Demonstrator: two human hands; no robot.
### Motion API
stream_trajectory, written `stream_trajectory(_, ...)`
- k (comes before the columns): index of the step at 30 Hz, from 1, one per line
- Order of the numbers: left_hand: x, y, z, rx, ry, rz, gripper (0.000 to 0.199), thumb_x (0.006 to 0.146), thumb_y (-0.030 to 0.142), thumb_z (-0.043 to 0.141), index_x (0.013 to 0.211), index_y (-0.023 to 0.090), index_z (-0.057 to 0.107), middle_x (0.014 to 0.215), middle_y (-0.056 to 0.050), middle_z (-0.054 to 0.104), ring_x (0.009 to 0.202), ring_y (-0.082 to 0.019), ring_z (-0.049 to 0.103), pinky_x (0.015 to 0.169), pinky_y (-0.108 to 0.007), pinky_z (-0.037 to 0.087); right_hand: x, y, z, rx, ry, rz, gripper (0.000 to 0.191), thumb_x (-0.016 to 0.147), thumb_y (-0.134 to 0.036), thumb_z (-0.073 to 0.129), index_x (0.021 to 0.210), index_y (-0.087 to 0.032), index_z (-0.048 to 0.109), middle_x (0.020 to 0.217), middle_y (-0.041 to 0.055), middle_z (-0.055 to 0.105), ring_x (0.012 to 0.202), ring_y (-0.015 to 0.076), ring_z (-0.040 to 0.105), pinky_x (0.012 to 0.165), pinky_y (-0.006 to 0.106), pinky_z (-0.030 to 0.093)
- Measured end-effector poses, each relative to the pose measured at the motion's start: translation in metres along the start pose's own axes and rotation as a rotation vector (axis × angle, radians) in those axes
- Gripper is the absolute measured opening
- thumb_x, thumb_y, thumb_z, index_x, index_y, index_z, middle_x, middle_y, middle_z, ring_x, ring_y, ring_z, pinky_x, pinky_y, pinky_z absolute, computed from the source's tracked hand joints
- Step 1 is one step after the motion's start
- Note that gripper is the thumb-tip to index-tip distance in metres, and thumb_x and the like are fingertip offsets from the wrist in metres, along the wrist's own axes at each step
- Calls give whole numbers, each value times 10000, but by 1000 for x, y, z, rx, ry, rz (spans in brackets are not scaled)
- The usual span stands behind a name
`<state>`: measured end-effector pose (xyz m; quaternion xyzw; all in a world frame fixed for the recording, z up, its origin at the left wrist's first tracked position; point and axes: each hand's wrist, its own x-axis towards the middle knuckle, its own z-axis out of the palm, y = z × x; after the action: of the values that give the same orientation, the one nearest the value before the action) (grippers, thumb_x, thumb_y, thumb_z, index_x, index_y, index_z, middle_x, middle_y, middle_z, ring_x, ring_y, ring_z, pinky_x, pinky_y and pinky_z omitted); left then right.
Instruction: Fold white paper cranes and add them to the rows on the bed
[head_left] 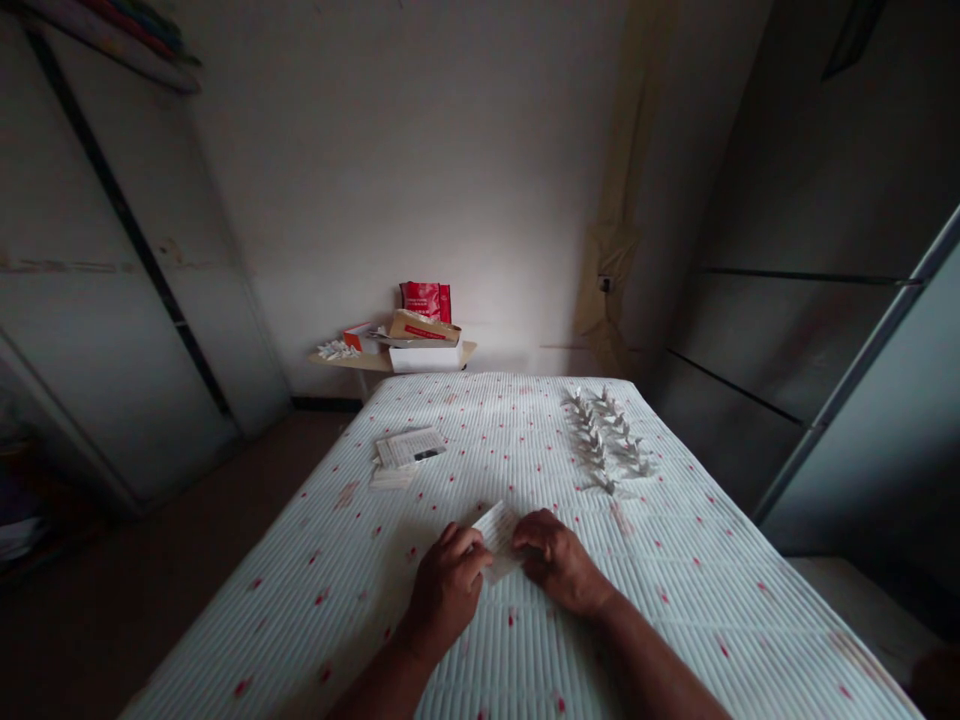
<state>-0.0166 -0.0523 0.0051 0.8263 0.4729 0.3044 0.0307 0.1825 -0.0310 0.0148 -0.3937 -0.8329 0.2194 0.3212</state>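
Paper [498,532] is on the bed [517,660], between our hands. Left hand [446,585]: fingers pinched on its edge. Right hand [561,563]: fingers curled at the opposite edge; can't tell if clamped. Looks like we're mid-fold; next move calls for aligned edges. From paper: printed sheets [411,447] 10 o'clock, folded pieces [595,441] 2, red bag [425,300] 11. Lettering unreadable.

A small, pale piece of paper [498,522] with rows of faint print lay cornerwise, one corner pointing away, its sides between the fingers of the left hand [480,556] and right hand [519,548], above the ribbed, red-flecked cover [517,660].
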Motion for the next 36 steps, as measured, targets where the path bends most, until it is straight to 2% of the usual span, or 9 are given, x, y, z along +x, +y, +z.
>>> stream_trajectory(6, -3, -15, 9, -20, 142, 3, 386, 668, -63, 348, 753, 198, 619, 1034, -54, 601, 990, -147, 555, 869, -272, 475, -3, 13, -2, -52, 33, -24, 519, 609, -20, 507, 1073, -232, 605, 1256, 67, 489, 1151, 220, 434, 971, 391, 348)
stream_trajectory(10, -3, -19, 12, -51, 228, 79, 352, 667, -64, 348, 734, 186, 586, 1121, -66, 565, 1084, -164, 523, 918, -309, 466, -4, 15, -1, -96, 21, -82, 657, 569, -14, 493, 1188, -231, 533, 1342, 77, 408, 1215, 246, 371, 993, 436, 326)
stream_trajectory(14, -2, -20, 11, -126, 190, 110, 345, 651, -81, 342, 734, 179, 554, 1192, -76, 529, 1147, -169, 486, 947, -320, 446, -4, 13, -2, -128, 24, -109, 709, 556, -9, 466, 1228, -236, 488, 1383, 74, 358, 1233, 253, 354, 1000, 460, 319)
stream_trajectory(20, -2, -19, 8, -169, 188, 92, 371, 607, -109, 316, 707, 178, 530, 1201, -76, 529, 1157, -166, 481, 942, -323, 444, -7, 6, -8, -134, -51, -53, 695, 559, -55, 519, 1235, -216, 490, 1422, 97, 294, 1258, 287, 315, 1024, 488, 272)
stream_trajectory(24, -1, -14, 0, -168, 222, 124, 352, 596, -106, 328, 699, 173, 516, 1221, -89, 513, 1169, -185, 469, 942, -338, 446, -7, 3, -13, 90, -36, -25, 683, 604, -127, 577, 1268, -230, 455, 1421, 93, 295, 1286, 278, 280, 1026, 479, 265)
stream_trajectory(27, -2, -9, -4, -173, 248, 166, 333, 622, -105, 327, 698, 168, 501, 1263, -98, 471, 1199, -197, 438, 966, -354, 429, -2, 1, -16, 380, 100, 125, 550, 719, -248, 558, 1260, -250, 462, 1338, 87, 404, 1200, 257, 398, 929, 421, 382)
stream_trajectory(30, -2, -6, -3, -175, 266, 207, 328, 669, -105, 315, 709, 165, 498, 1294, -96, 437, 1222, -197, 410, 992, -366, 408, 7, 0, -17, 625, 208, 325, 493, 762, -364, 557, 1225, -206, 495, 1039, 82, 588, 898, 203, 559, 772, 345, 446)
stream_trajectory(33, -2, -5, 0, -157, 259, 255, 334, 687, -106, 306, 719, 161, 504, 1290, -93, 440, 1225, -196, 406, 1003, -372, 399, 13, -2, -19, 833, 160, 322, 452, 713, -369, 627, 1120, -180, 566, 831, 36, 613, 740, 155, 548, 688, 291, 430)
stream_trajectory(36, -2, -5, 1, -135, 271, 271, 326, 692, -101, 312, 720, 159, 508, 1276, -95, 449, 1218, -195, 412, 996, -368, 406, 13, -5, -23, 891, 48, 284, 367, 668, -317, 654, 1002, -167, 623, 757, 7, 595, 681, 129, 517, 646, 259, 404)
